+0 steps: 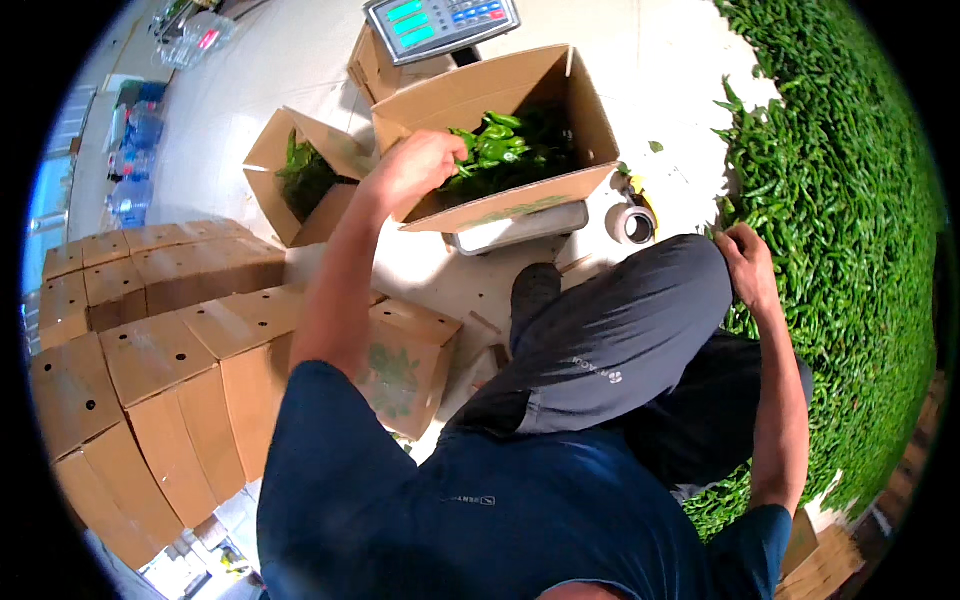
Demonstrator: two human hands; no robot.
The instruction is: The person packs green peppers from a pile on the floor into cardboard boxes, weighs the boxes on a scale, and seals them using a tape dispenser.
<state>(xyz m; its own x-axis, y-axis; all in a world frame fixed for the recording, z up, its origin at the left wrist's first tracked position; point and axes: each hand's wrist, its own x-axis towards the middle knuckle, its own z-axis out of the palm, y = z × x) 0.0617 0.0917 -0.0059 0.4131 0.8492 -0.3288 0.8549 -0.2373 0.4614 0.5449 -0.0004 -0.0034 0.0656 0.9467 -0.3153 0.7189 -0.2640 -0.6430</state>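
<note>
My left hand (429, 163) reaches over the left end of an open cardboard box (517, 196), its curled fingertips against the green peppers (499, 142) inside. Whether it grips one is hard to tell. The box rests on the white platform (517, 229) of a digital scale, whose lit display unit (442, 24) stands behind it. On the right, my right hand (750, 270) is beside my bent knee, at the near edge of a large heap of green peppers (847, 247). Its fingers are bent, and what is under them is hidden.
A smaller open carton (262, 169) holding peppers stands left of the scale. Closed cardboard boxes (161, 360) are stacked at left, with another printed box (409, 360) by my leg. A tape roll (634, 225) lies near my knee. Plastic bottles (133, 161) line the far left.
</note>
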